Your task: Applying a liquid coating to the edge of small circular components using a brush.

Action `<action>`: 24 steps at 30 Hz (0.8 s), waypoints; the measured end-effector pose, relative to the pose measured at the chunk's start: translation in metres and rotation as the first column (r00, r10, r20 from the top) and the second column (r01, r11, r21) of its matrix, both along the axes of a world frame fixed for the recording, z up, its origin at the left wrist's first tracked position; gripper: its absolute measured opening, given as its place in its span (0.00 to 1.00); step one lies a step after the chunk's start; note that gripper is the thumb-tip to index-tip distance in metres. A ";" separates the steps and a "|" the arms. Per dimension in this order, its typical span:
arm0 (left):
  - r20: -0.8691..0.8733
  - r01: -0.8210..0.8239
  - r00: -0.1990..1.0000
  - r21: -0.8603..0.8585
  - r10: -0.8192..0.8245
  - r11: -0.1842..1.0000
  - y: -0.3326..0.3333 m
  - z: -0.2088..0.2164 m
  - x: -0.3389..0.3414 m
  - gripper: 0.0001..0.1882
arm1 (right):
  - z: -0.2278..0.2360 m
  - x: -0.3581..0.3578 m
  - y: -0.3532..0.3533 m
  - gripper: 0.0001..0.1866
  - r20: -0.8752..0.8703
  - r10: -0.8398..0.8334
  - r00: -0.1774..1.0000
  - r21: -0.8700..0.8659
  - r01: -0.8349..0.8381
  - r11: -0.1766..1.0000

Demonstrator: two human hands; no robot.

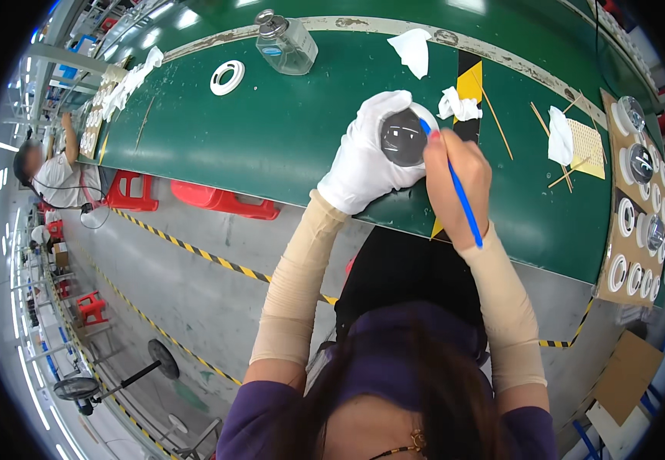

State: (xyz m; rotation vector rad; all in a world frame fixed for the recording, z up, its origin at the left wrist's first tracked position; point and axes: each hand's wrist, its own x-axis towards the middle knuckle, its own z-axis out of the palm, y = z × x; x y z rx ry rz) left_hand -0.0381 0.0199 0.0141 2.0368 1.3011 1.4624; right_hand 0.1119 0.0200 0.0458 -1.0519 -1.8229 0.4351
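My left hand (359,165), in a white glove, is closed around a round, glossy dark lens (403,139) above the near part of the green bench. White shows along the lens's right edge; whether that is a ring or glove fingers, I cannot tell. Bare, my right hand (459,172) grips a slim blue pen-like stick (466,205). Its upper tip meets the upper right rim of the lens, and its lower end sticks out past my wrist. Beige sleeves cover both forearms.
A glass bottle (289,52) with a metal top and a white ring (227,77) stand farther back on the bench (187,130). White wipes (461,105), thin wooden sticks (499,126) and a yellow pad (587,147) lie to the right, beside a cardboard board (607,264) bearing rings and lenses.
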 end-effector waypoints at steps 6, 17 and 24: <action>0.060 0.049 0.997 -0.075 -0.045 0.996 0.002 -0.019 -0.002 0.44 | 0.007 0.028 0.018 0.10 0.181 0.081 0.980 -0.171 -0.049 0.984; 0.059 -0.018 0.998 -0.166 0.028 0.986 -0.009 -0.004 0.002 0.49 | 0.032 0.055 -0.033 0.16 0.018 0.111 0.994 -0.480 -0.089 0.872; 0.069 -0.007 0.997 -0.173 0.020 0.985 -0.011 -0.002 0.001 0.51 | 0.022 0.054 -0.053 0.09 0.025 0.044 0.999 -0.189 -0.039 0.981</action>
